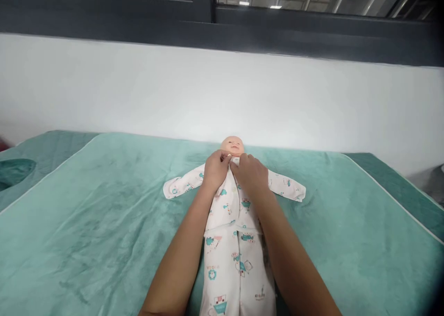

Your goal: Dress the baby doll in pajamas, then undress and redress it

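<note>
A baby doll (232,145) lies on its back on a teal blanket (104,214), head away from me, arms spread. It wears a white sleepsuit (236,242) printed with small teal and pink pictures. My left hand (215,169) and my right hand (250,174) meet at the doll's chest just under the chin. Both hands are closed, pinching the sleepsuit's front edges at the collar. My forearms run down along either side of the doll's body.
The blanket has a white piped border and covers a wide flat surface. A darker green cover (398,182) shows at the far right and left edges. A white wall (222,94) rises behind, with a dark window frame above.
</note>
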A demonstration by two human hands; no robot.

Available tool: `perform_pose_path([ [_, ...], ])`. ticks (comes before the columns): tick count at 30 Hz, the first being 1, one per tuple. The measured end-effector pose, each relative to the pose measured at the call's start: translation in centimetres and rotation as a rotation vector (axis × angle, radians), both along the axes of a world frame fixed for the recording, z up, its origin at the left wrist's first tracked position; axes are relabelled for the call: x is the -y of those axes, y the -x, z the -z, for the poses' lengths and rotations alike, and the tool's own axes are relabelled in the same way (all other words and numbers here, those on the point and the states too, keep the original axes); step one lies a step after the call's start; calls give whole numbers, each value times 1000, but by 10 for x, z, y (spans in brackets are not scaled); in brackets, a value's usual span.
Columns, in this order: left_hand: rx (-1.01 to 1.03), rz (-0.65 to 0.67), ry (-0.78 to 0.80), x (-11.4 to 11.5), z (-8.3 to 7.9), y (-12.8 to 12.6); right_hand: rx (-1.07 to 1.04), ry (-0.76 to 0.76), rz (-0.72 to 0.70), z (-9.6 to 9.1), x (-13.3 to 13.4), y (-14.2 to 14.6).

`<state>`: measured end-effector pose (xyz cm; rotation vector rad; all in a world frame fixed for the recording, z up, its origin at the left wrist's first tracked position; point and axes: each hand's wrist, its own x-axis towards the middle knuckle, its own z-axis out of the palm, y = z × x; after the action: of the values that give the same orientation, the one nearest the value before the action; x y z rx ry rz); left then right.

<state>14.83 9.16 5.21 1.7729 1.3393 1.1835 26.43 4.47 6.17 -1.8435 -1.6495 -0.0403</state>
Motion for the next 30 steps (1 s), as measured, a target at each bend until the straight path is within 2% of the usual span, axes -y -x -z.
perform_pose_path([
  [2,111,-37,-6,2,-2,2,8,-13,6,0,-6,5],
  [5,173,-104,-65,9,-7,2,-11,150,-10,0,-7,-2],
  [7,183,-105,-64,13,-11,1,-63,192,-37,-1,-6,-10],
  [9,198,-58,-13,15,-13,0,-201,141,-50,-1,-6,-17],
  [13,287,52,124,13,-11,1,-689,-40,-65,0,-6,-18],
  [15,309,86,153,11,-10,1,-834,-69,-106,1,-7,-15],
  [18,259,95,138,10,-9,0,-909,-10,-158,4,-7,-13],
  [22,210,94,106,12,-9,-2,-996,24,-155,10,-5,-15],
  [30,233,113,126,14,-8,-5,-1299,-61,-168,22,2,-16],
])
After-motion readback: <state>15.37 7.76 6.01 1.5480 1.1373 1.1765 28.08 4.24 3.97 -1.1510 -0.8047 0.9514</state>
